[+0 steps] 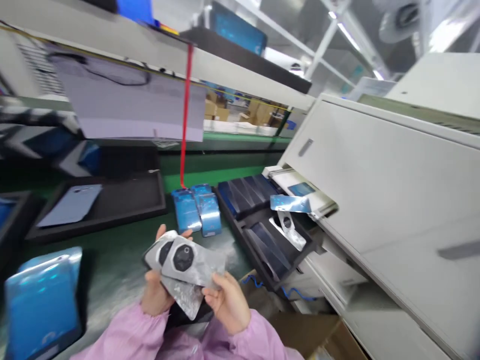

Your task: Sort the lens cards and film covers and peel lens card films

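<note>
Fingers of left hand and right hand pinching silver pouches, above green table

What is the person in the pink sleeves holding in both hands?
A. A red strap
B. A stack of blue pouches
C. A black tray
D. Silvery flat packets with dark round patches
D. The left hand and right hand together grip a few silvery flat packets with dark round patches; the blue pouches lie apart on the green table, and the red strap hangs untouched.
</note>
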The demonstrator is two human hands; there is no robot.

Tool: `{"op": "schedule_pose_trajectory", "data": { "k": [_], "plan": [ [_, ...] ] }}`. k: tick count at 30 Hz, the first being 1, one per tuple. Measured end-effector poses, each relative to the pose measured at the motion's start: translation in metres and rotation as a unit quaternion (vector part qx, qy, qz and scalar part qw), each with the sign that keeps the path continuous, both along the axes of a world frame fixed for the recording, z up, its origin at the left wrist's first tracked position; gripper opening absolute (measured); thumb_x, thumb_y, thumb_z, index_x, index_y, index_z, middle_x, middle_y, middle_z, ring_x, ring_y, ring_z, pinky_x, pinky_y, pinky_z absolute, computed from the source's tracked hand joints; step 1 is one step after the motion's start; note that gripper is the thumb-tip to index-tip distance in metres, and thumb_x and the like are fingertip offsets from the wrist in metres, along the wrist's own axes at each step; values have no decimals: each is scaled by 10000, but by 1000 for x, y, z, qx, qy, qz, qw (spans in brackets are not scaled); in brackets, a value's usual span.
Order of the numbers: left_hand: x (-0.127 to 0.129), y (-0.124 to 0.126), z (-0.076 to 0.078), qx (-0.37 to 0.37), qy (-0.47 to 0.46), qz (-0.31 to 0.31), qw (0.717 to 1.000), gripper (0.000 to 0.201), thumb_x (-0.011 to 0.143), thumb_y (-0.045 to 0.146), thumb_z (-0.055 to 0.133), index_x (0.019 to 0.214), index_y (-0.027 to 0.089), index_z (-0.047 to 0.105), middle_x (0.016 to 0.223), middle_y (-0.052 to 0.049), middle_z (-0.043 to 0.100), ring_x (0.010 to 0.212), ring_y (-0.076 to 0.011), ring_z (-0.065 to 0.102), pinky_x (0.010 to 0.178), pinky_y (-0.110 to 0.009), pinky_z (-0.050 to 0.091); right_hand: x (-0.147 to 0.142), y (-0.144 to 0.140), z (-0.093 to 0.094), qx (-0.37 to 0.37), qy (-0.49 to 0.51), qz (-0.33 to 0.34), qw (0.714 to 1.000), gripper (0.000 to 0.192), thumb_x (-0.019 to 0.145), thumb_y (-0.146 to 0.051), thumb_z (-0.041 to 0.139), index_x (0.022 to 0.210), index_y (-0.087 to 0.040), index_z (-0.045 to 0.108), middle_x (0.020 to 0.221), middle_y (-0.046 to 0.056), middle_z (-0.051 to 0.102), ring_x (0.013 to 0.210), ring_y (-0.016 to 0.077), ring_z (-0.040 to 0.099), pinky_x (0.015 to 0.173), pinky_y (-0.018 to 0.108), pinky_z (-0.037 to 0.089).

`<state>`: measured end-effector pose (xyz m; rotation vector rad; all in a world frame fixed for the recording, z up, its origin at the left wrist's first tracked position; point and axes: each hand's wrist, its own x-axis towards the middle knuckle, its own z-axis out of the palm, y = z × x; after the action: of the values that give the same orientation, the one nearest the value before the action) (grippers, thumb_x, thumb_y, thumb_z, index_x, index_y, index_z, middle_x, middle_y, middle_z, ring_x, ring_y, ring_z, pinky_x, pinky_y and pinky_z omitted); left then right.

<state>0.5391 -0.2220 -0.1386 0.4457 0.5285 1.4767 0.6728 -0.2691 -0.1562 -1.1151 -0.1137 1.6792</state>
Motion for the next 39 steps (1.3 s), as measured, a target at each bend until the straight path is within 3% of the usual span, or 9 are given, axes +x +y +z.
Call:
{"op": "schedule_pose_trajectory", "data": {
  "k": [4, 8, 11, 13, 16, 24, 29, 32, 39],
  "plan": [
    [3, -5, -3, -35, 83, 8, 996, 1067, 435, 491, 842, 1377, 317, 371, 1189, -66, 633, 1217, -320, 490, 829, -326, 524, 7, -2, 2, 42, 48, 222, 973, 447, 656, -452, 745, 921, -154, 543, 639, -10, 667, 463, 107, 640, 398, 142, 475],
    [-19, -7, 12, -207, 59, -89, 972, 809, 547, 510, 731, 1281, 246, 518, 1112, -98, 678, 1023, -375, 617, 744, -433, 562, 74, 5, 54, 177, -175, 589, 769, 409, 658, -471, 737, 865, -139, 619, 687, 6, 669, 494, 101, 627, 497, 192, 518],
    [-40, -5, 25, -241, 31, -136, 960, 772, 609, 523, 681, 1326, 378, 436, 1148, -66, 677, 900, -382, 668, 736, -522, 555, 151, 36, 98, 241, -557, 390, 693, 316, 798, -379, 627, 1041, -179, 606, 891, 47, 700, 748, 154, 672, 715, 272, 538],
    [-46, -7, 27, -263, -1, -169, 950, 799, 645, 458, 651, 1380, 378, 347, 1143, -69, 682, 891, -386, 673, 752, -537, 553, 199, 67, 112, 194, -788, 213, 544, 272, 812, -226, 582, 1082, -199, 602, 1093, 76, 665, 983, 199, 627, 920, 362, 464],
    [-42, -14, 19, -284, -44, -206, 935, 866, 692, 231, 545, 1465, 255, 157, 1147, -113, 674, 1022, -368, 632, 855, -542, 522, 250, 111, 110, 156, -839, 142, 501, 452, 716, -46, 574, 1161, -121, 573, 1328, 172, 509, 1294, 324, 381, 1090, 546, 175],
    [-35, -4, 12, -255, -89, -227, 936, 816, 762, 130, 495, 1478, 230, 117, 1227, -114, 625, 1063, -357, 609, 904, -544, 495, 268, 111, 113, 175, -830, 12, 529, 311, 909, -214, 343, 1109, -101, 552, 1057, 176, 649, 1002, 265, 590, 909, 463, 417],
    [-15, 10, 13, -192, -124, -269, 936, 682, 828, 204, 511, 1454, 179, 242, 1201, -142, 638, 1045, -312, 630, 914, -462, 505, 183, 65, 109, 295, -484, 56, 822, 364, 808, -375, 600, 1109, -184, 525, 827, 25, 652, 707, 160, 623, 700, 306, 504],
    [9, 12, 7, -159, -125, -284, 937, 571, 800, 182, 567, 1354, 117, 445, 1143, -148, 669, 1045, -303, 633, 952, -428, 480, 112, 41, 83, 282, -298, 124, 904, 418, 750, -306, 696, 1122, -221, 525, 836, 0, 633, 706, 131, 617, 683, 260, 492],
    [32, 9, -3, -96, -102, -249, 958, 561, 692, 286, 713, 1215, 123, 593, 1098, -133, 691, 1118, -342, 579, 1015, -459, 411, 27, 13, 26, 338, -512, 120, 781, 354, 835, -252, 584, 1188, -254, 551, 1082, 84, 580, 987, 230, 580, 877, 386, 479]
  ]
}}
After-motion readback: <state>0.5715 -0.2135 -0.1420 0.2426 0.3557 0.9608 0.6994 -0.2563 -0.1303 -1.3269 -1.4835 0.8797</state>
